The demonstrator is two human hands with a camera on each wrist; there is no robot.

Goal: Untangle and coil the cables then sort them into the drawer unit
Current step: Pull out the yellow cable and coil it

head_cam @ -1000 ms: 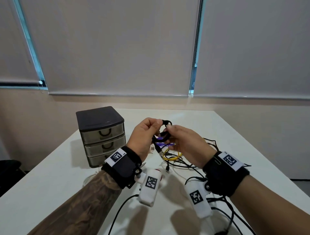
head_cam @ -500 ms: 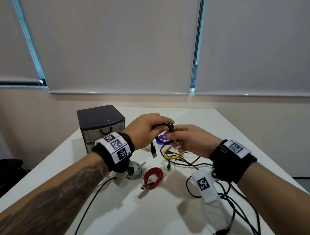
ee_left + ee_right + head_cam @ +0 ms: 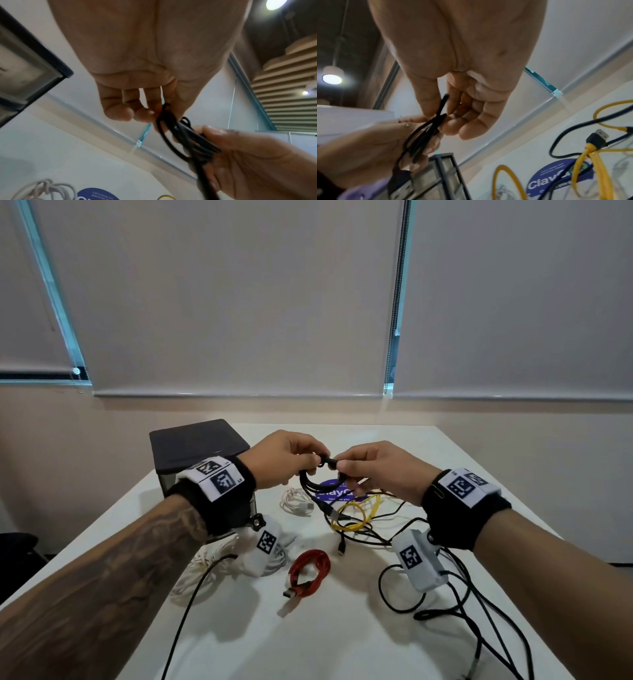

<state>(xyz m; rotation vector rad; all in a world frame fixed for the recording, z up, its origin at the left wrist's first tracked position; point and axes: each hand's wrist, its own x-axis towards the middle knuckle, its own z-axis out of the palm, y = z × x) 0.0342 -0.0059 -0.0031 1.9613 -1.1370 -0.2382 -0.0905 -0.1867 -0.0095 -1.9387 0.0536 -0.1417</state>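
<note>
Pinching a thin black cable (image 3: 317,479) from both sides, the left hand (image 3: 281,458) and right hand (image 3: 380,470) hold it above the bench (image 3: 342,628). It is gathered into several small glossy loops, one plug end dangling below

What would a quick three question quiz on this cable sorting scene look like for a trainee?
1. True or false: both hands grip the black cable.
2. Which coiled cable lies nearest the person on the table? A yellow, B red, C white.
3. Fill in: the drawer unit stands beside the ___ hand.

Key
1. True: the left hand and right hand both pinch it above the table.
2. B, the red cable; the yellow cable lies farther off.
3. Left.
</note>
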